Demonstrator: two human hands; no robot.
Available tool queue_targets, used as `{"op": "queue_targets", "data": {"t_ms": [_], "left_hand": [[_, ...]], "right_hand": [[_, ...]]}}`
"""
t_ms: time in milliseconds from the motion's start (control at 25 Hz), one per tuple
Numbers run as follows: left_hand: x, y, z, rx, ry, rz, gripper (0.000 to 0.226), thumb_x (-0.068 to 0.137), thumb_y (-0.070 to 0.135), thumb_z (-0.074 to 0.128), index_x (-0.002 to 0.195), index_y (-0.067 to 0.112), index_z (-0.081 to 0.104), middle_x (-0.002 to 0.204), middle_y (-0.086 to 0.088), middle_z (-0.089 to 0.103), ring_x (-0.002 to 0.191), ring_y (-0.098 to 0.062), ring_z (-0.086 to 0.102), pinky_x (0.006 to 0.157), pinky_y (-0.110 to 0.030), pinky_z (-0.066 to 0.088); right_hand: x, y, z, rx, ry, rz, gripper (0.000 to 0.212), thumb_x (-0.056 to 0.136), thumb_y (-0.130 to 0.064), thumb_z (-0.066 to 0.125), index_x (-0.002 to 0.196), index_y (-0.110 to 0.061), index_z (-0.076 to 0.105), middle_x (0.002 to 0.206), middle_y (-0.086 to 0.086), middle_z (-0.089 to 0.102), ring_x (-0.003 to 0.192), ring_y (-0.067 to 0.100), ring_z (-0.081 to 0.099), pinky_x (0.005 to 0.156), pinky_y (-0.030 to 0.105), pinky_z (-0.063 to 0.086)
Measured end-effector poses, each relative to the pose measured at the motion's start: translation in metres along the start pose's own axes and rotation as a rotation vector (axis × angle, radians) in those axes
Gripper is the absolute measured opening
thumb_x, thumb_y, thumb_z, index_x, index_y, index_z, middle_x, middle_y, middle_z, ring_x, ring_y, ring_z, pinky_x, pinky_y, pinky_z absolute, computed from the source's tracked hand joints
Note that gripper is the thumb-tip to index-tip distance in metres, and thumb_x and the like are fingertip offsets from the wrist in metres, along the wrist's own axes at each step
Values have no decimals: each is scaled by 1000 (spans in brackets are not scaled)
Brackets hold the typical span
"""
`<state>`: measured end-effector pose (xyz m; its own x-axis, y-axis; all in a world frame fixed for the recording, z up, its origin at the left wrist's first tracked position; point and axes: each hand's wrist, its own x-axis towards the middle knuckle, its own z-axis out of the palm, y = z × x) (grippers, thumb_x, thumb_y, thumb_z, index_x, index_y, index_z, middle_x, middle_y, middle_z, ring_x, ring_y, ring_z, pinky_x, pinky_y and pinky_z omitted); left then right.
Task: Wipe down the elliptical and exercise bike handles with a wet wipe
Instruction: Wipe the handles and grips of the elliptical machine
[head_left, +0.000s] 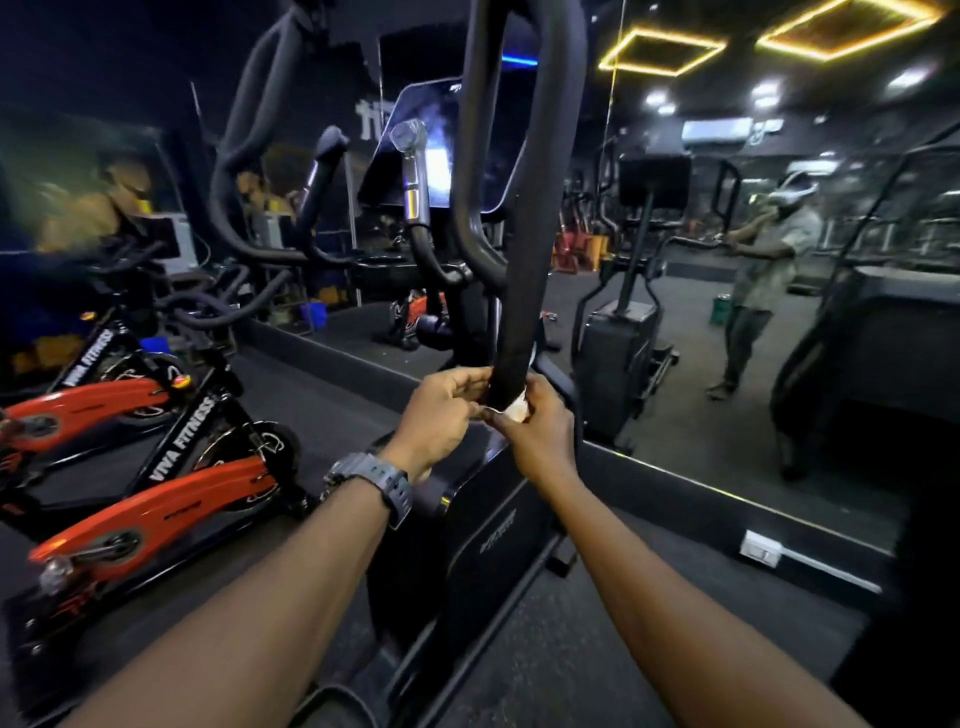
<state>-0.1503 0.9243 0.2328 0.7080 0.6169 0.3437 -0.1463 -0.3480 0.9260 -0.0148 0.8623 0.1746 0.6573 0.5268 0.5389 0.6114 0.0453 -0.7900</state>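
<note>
Head view. Both forearms reaching forward to the lower end of the near elliptical handle (519, 291), a black foam-covered bar rising and looping out of frame at top. Left hand (441, 410) on the left side of the bar, fingers curled toward it, fingertips touching the foam at its lower end; whether pinching the wipe too, cannot tell. Grey watch (371, 480) on the left wrist. Right hand (535, 421) on the right side, fingers curled round the bar's lower end with the wet wipe (517, 410) pressed under them. Only a small white bunch of wipe showing, at the bottom of the foam between the two hands, just beside the right thumb; a second sliver of white at the bar's right edge, above the right fingers. Black elliptical housing (467, 530) directly below the hands. Console screen (441, 150) farther off behind the bar. Two orange-and-black exercise bikes (156, 499) at left, lettered VIVA FITNESS, well apart from the hands. Wall mirror (727, 312) far and right, showing a standing person's reflection (763, 260). Yellow ceiling light squares (662, 52) at upper right. Much of the left edge blurred.
</note>
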Motion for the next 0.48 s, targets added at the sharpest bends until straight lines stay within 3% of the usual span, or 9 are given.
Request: {"op": "queue_targets", "data": {"t_ms": [80,200,240,280,360,400,480], "left_hand": [[1,-3,-4,23,9,14,55,82,-22,47,120,13,67,106,12,69,102,6,64,83,-13,50],[4,-11,-9,91,26,37,57,82,-13,55,113,33,71,123,13,64,124,-7,55,109,-33,43],[6,-13,-10,118,35,30,56,84,-10,56,112,37,70,130,13,59,128,-8,50,112,-33,38],[7,-12,-11,144,41,23,53,87,-8,56,115,35,69,136,10,51,132,-8,43,112,-24,35],[6,-10,-9,120,62,36,45,92,-7,53,122,23,67,140,5,43,128,-4,39,93,0,33],[6,-11,-7,54,90,52,41,93,-7,52,119,21,66,136,3,48,123,-4,45,86,1,36],[6,-18,-2,-119,162,16,31,94,-5,51,108,22,62,119,-2,61,109,-10,57,84,-10,45]], "right_hand": [[0,2,7,47,14,54,48,69,-42,85,111,-32,63,98,-14,71,92,1,65,76,24,54],[8,9,24,-21,-42,80,34,67,-39,84,97,-33,68,88,-9,72,87,12,67,75,42,57],[11,9,26,-1,-50,78,30,67,-35,84,93,-32,70,86,-7,72,84,12,68,75,44,57],[12,4,24,55,-46,70,28,68,-32,85,93,-30,71,88,-6,73,85,11,69,76,44,57],[14,-8,18,186,-5,61,34,70,-32,84,102,-30,70,94,-7,74,89,8,70,79,36,58],[13,-8,16,229,14,53,37,71,-34,83,104,-31,69,95,-8,74,90,7,70,79,33,57],[6,-10,18,255,16,66,39,72,-28,84,108,-29,68,98,-7,74,92,8,70,82,34,57]]}}
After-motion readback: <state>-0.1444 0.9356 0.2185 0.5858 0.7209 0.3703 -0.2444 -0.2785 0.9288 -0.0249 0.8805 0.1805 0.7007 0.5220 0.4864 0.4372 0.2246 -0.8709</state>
